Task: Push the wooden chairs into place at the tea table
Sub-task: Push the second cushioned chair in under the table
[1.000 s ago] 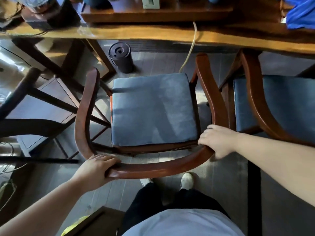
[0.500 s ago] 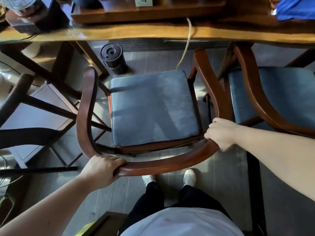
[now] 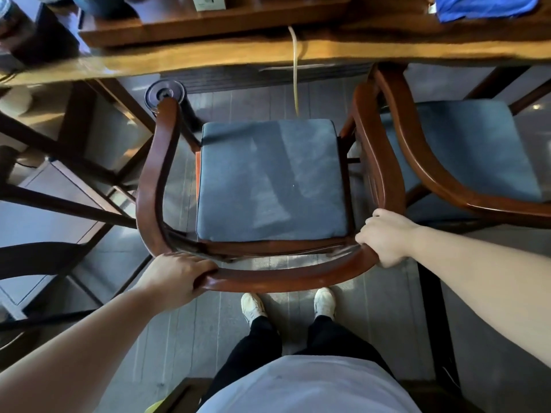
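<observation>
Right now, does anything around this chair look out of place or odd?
Yes. A pale cord hangs from the tea table down in front of the chair that both hands grip; it might catch the cushion. A dark cylinder stands on the floor beside the chair's left arm tip.

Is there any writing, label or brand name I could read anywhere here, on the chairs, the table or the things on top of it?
No text can be read.
The small pale card on the tea table bears a dark mark, too blurred to read.
The white tag beside the blue cloth is too small to read.
The chair and its blue cushion show no lettering.
</observation>
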Motion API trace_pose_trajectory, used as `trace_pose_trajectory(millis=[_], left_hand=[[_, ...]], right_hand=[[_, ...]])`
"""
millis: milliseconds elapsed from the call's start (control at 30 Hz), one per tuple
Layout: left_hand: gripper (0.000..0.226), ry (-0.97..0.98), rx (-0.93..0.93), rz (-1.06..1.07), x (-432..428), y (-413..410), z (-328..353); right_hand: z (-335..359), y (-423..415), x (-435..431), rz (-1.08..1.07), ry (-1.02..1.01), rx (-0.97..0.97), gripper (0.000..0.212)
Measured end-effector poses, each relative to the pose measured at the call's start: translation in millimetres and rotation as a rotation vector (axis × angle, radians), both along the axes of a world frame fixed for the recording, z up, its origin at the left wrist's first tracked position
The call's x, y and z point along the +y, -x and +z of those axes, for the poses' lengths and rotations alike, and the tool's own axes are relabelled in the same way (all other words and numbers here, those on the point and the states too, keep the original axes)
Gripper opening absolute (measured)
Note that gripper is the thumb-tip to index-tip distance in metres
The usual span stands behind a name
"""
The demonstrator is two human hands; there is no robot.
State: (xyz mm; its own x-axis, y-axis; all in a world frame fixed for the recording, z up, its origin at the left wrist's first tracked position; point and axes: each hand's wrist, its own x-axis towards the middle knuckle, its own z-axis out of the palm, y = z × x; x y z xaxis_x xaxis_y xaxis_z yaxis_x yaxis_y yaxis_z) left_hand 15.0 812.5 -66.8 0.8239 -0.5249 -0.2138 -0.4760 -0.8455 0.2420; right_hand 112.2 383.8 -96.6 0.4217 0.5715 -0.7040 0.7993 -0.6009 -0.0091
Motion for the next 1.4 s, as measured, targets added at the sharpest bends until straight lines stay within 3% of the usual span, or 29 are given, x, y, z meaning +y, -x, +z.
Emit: trace_pose_trajectory(millis=[133,267,367,467,633,967,1400], left_hand=[[0.023,-0.063,0.019,-0.033,-2,-5,2],[0.02,0.044,-0.077,-0.109,-15,0,8],[0.031,0.13,-0.108,-0.074,-33,13,5],[0.039,0.128,-0.137,-0.045,-41,13,-1],[0.039,0.128,-0.14,-0.124,-32,5,-10],[0.04,0.1,-0.177,-0.109,-5,-15,-9],[0.037,0.066,-0.269,-0.097,-60,-41,-3]], right_hand=[[5,4,-5,-0.076,-0.06,0.019,0.023],[18,21,5,-0.236,-0.321,0.114,0.033],[25,46,27,-0.323,-0.521,0.161,0.032],[26,61,40,-0.427,-0.597,0.205,0.031],[24,70,43,-0.476,-0.586,0.104,0.028],[27,63,73,-0.493,-0.499,0.093,0.039],[41,15,32,-0.569,-0.402,0.077,0.047]])
